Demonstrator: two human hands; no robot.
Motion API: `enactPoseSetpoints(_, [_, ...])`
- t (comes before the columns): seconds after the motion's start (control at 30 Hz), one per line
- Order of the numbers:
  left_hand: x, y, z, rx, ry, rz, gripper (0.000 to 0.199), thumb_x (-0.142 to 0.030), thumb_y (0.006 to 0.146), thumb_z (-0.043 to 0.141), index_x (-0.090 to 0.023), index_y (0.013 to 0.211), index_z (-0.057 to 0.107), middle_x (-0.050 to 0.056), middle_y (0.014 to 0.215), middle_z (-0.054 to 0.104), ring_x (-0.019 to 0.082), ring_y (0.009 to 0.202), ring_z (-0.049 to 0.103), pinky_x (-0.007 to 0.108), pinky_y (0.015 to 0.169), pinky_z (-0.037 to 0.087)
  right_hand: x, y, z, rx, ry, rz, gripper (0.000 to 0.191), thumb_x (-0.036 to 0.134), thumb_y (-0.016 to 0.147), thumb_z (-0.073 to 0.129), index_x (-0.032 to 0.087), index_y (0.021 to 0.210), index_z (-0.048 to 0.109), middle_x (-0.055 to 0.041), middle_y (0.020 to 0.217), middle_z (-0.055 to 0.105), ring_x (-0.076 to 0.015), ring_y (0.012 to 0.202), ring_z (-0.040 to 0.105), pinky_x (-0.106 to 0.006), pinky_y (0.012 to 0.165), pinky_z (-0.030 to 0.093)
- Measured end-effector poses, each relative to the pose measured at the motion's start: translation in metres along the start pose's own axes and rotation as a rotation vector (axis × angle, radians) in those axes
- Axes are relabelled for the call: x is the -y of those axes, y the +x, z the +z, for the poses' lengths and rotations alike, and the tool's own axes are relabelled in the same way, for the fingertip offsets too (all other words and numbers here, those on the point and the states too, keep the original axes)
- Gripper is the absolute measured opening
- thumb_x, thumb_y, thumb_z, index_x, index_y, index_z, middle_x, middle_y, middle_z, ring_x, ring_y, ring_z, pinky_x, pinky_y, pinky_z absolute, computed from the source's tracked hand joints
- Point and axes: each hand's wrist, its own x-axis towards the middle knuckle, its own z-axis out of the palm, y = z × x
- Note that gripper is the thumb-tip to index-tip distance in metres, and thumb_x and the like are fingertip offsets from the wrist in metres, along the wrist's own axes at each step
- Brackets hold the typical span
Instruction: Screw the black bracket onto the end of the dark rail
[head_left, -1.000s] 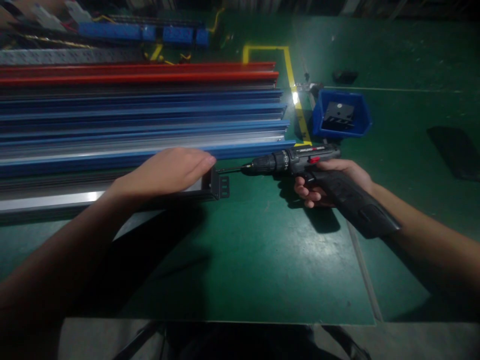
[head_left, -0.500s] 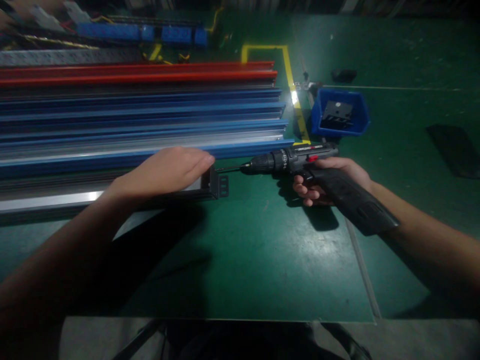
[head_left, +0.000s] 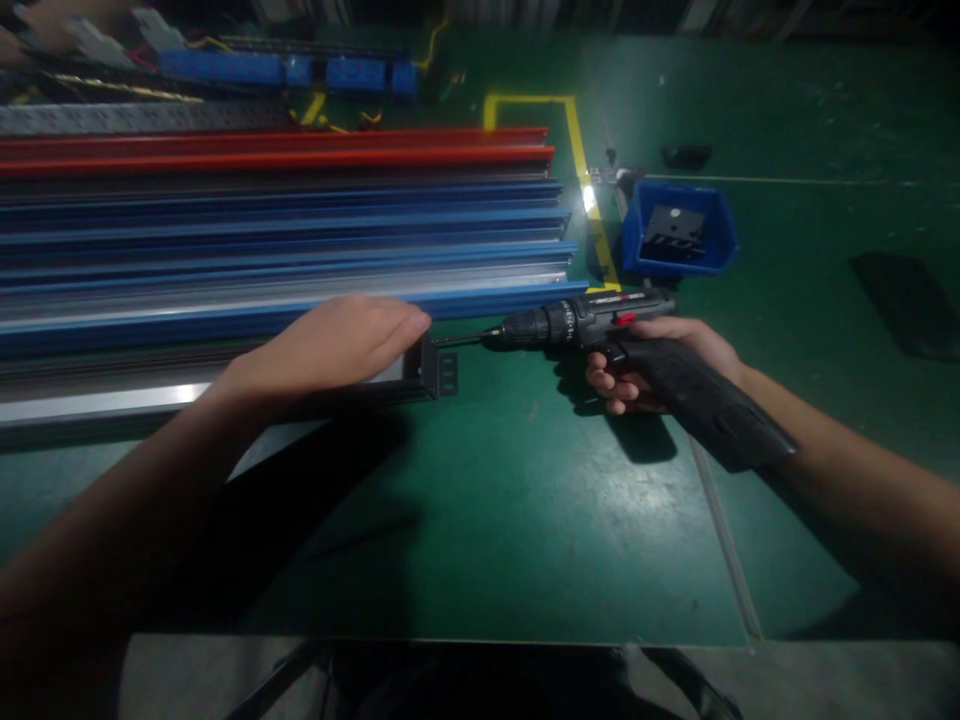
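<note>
My right hand (head_left: pixel 652 360) is wrapped round the handle of a black power drill (head_left: pixel 585 318) with a red switch. The drill points left, and its long thin bit meets the black end bracket (head_left: pixel 442 372) of the nearest profile. Over that dark metal profile (head_left: pixel 105 400) lies my left hand (head_left: pixel 337 340), fingers together and gripping it close to the bracket. Its thumb side is hidden. Blue profiles (head_left: pixel 487 300) run parallel just behind my left hand.
Red profiles (head_left: pixel 450 155) lie behind the blue ones on the green table (head_left: pixel 525 540). A blue bin (head_left: pixel 712 240) with dark plates stands behind the drill. Dark flat objects lie at the right. Blue parts with wires (head_left: pixel 225 67) and part of another person's arm are at the back left.
</note>
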Motion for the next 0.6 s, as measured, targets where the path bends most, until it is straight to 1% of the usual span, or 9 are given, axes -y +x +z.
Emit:
enactPoseSetpoints(0.17, [0.0022, 0.0002, 0.0015, 0.012, 0.028, 0.017, 0.052, -0.045, 0.108, 0.027, -0.018, 0.09, 0.067, 0.007, 0.089, 0.071, 0.021, 0.074, 0.061, 0.033, 0.069, 0.042, -0.0007, -0.0005, 0.0015, -0.016, 0.0, -0.004, 0.039, 0.04, 0.092, 0.058, 0.01, 0.116, 0.058, -0.0122, 0.103, 0.068, -0.0195, 0.081, 0.067, -0.043, 0.091, 0.06])
enactPoseSetpoints(0.3, [0.0036, 0.0003, 0.0032, 0.006, 0.019, 0.008, 0.052, -0.047, 0.108, 0.028, -0.019, 0.091, 0.068, 0.007, 0.089, 0.071, 0.021, 0.075, 0.062, 0.034, 0.07, 0.041, -0.0007, -0.0005, 0.0041, -0.016, -0.001, -0.004, 0.038, 0.039, 0.091, 0.059, 0.01, 0.115, 0.059, -0.012, 0.102, 0.068, -0.0199, 0.084, 0.068, -0.041, 0.091, 0.06])
enactPoseSetpoints(0.6, [-0.0012, 0.0003, 0.0, 0.01, 0.01, -0.009, 0.054, -0.048, 0.108, 0.026, -0.019, 0.089, 0.067, 0.007, 0.089, 0.072, 0.02, 0.073, 0.061, 0.033, 0.069, 0.041, -0.0013, -0.0005, 0.0038, -0.022, -0.025, -0.01, 0.039, 0.041, 0.092, 0.057, 0.011, 0.115, 0.059, -0.0114, 0.101, 0.067, -0.0196, 0.083, 0.068, -0.041, 0.09, 0.059])
